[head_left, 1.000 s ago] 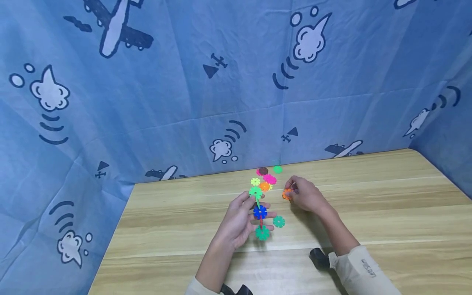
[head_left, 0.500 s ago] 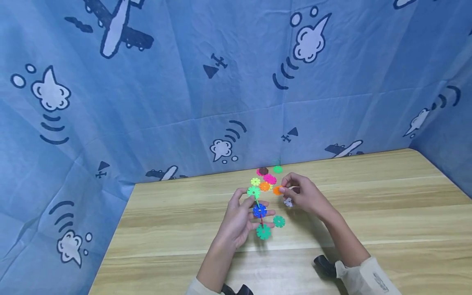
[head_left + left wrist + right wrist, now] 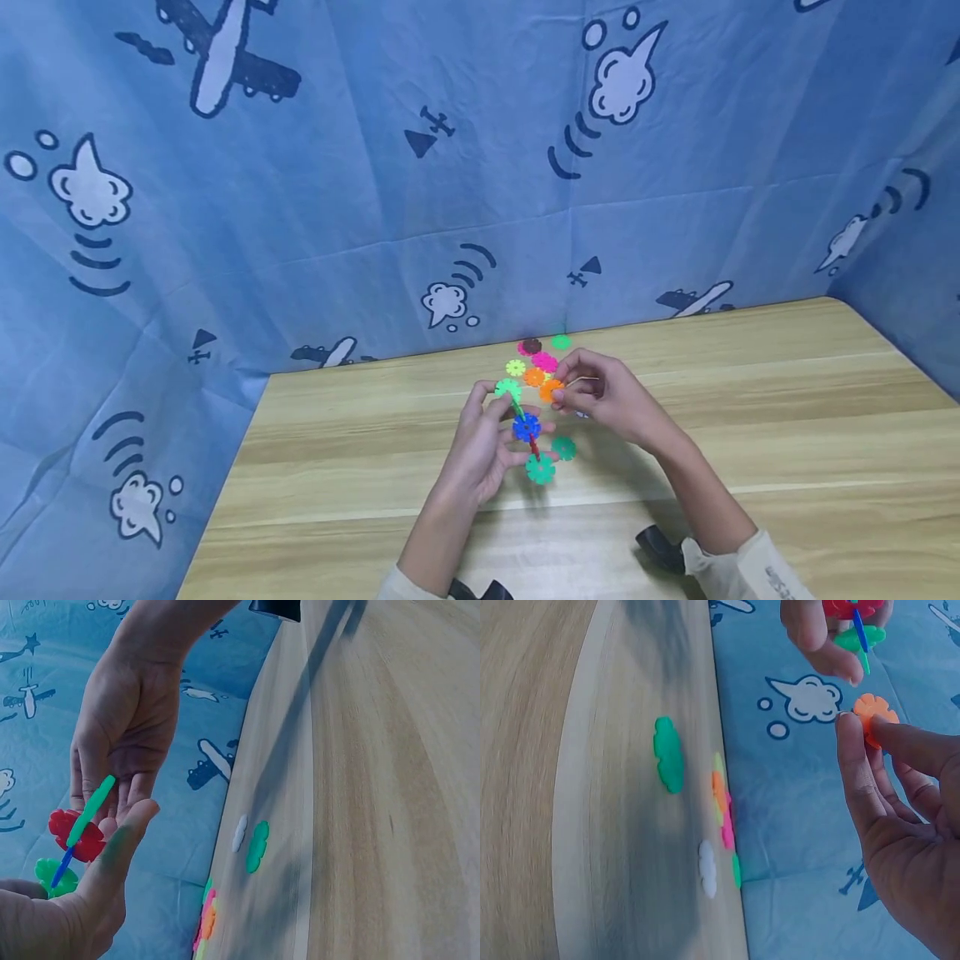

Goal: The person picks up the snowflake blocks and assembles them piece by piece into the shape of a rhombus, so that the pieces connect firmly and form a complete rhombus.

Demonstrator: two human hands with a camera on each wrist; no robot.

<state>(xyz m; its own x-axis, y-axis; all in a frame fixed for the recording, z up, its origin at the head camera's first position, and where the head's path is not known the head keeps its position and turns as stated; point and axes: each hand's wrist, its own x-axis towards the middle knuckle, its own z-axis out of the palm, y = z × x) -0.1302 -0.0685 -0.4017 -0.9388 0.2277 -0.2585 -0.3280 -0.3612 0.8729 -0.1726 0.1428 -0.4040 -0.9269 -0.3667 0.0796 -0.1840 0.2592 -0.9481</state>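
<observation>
My left hand (image 3: 476, 450) pinches a chain of notched plastic snowflake discs near its far end. A light green disc (image 3: 507, 389) tops the chain, then a green one edge-on, a blue disc (image 3: 527, 427), a red disc (image 3: 77, 835) and a teal disc (image 3: 540, 469) at the near end. Between thumb and index finger, my right hand (image 3: 618, 404) pinches an orange snowflake disc (image 3: 875, 718). In the head view it stands just right of the light green disc. The right wrist view shows a gap between the orange disc and the chain.
Loose discs lie on the wooden table (image 3: 750, 417): a teal one (image 3: 564, 449), a white one (image 3: 707, 868) partly under the right hand, and a far cluster with pink (image 3: 545, 362), orange (image 3: 534, 377) and brown (image 3: 531, 346). A blue printed curtain (image 3: 337, 183) stands behind.
My right hand has carried the orange disc leftward, close to the chain's far end, uncovering part of the white disc. The left hand has tilted the chain slightly, its near end shifting right.
</observation>
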